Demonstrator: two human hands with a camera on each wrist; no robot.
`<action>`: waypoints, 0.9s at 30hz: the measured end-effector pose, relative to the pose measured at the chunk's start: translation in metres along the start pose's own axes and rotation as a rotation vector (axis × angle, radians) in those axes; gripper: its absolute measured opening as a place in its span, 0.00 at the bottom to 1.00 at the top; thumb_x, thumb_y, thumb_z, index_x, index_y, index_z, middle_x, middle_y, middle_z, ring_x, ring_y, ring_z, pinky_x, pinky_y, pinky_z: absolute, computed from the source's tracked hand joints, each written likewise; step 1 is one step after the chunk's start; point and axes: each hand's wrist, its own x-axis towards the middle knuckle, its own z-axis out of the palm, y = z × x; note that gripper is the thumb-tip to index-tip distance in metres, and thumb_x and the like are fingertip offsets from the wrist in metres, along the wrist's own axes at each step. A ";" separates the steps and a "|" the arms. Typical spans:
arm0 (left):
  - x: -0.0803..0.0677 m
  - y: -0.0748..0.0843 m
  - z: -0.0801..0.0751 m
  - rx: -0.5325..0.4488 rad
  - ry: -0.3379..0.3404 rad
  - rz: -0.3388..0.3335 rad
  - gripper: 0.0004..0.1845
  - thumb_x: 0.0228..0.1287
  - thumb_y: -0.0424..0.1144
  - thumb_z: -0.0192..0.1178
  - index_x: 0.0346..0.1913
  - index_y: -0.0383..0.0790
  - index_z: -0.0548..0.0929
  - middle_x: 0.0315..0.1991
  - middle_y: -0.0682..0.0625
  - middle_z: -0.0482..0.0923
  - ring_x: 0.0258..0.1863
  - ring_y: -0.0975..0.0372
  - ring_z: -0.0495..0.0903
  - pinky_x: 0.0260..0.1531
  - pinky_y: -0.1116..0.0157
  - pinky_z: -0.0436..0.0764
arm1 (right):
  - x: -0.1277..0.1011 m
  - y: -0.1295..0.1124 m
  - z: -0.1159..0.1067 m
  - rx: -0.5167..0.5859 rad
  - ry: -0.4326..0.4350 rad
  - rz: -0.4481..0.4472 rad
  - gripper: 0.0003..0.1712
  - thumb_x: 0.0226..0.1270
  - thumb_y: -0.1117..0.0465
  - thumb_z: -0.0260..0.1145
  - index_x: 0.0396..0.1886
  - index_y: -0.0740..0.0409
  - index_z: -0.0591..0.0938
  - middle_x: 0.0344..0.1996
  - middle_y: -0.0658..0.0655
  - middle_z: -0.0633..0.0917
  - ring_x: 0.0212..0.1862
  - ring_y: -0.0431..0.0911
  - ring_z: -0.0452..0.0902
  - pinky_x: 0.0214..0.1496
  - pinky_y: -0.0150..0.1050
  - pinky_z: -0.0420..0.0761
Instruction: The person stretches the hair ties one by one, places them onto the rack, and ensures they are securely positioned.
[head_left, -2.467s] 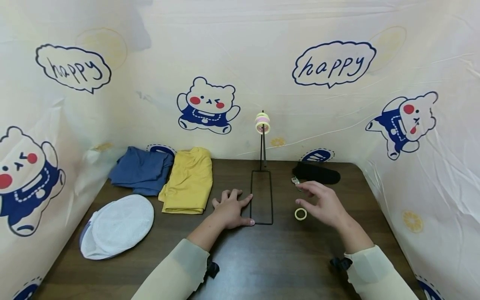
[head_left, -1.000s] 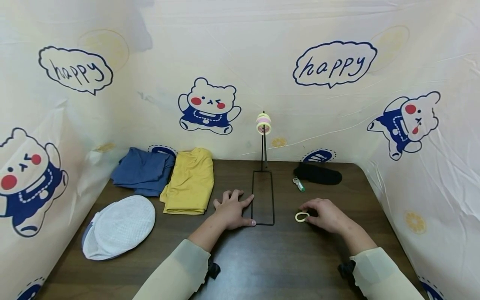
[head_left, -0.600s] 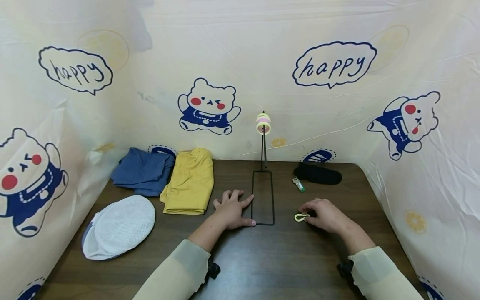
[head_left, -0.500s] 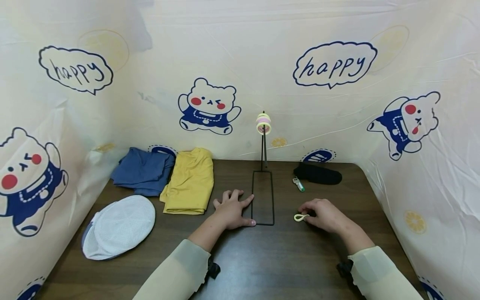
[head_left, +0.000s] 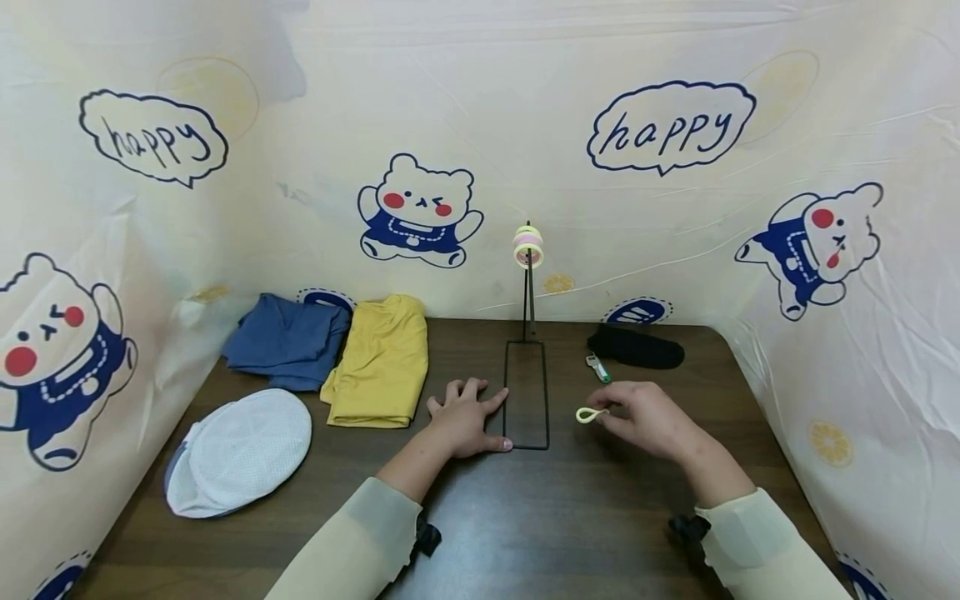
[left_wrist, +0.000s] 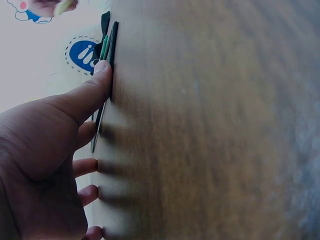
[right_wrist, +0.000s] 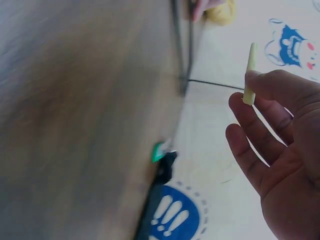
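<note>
My right hand (head_left: 641,417) pinches a pale yellow hair tie (head_left: 585,415) between thumb and fingers, its free part sticking out as a small loop just above the table. In the right wrist view the hair tie (right_wrist: 252,57) is seen edge-on in the pinch. My left hand (head_left: 460,423) rests on the table with fingers spread, thumb and index fingertip touching the left side of a black wire stand's base (head_left: 547,396). Several yellow and pink hair ties (head_left: 528,247) hang on the arm at the top of the stand.
A green-and-silver key-like item (head_left: 598,368) lies beside a black cloth item (head_left: 637,347) at back right. Folded blue cloth (head_left: 288,342), folded yellow cloth (head_left: 378,362) and a white cap (head_left: 240,450) lie on the left. Patterned fabric walls enclose the table.
My right hand came down to the hair tie lying on the table, squeezed it into a loop, and now has lifted it slightly toward the stand. My left hand stays put.
</note>
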 end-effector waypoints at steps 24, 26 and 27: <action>0.002 0.000 0.001 0.017 0.003 -0.003 0.51 0.57 0.75 0.64 0.82 0.70 0.58 0.81 0.49 0.51 0.76 0.41 0.49 0.60 0.27 0.56 | 0.043 -0.081 -0.068 -0.013 0.309 -0.387 0.18 0.57 0.70 0.77 0.48 0.55 0.89 0.42 0.47 0.89 0.41 0.40 0.84 0.47 0.28 0.80; 0.002 0.000 0.001 0.017 0.002 -0.005 0.51 0.57 0.75 0.64 0.82 0.70 0.58 0.81 0.49 0.50 0.76 0.41 0.49 0.61 0.27 0.56 | 0.046 -0.087 -0.072 0.001 0.330 -0.407 0.18 0.57 0.70 0.76 0.48 0.55 0.89 0.42 0.47 0.89 0.41 0.41 0.85 0.49 0.27 0.79; 0.001 0.000 0.001 0.014 0.001 -0.007 0.51 0.57 0.75 0.64 0.82 0.70 0.58 0.81 0.49 0.50 0.76 0.41 0.49 0.61 0.27 0.55 | 0.048 -0.090 -0.073 0.011 0.344 -0.424 0.18 0.56 0.70 0.76 0.47 0.55 0.89 0.42 0.48 0.90 0.41 0.41 0.85 0.49 0.26 0.78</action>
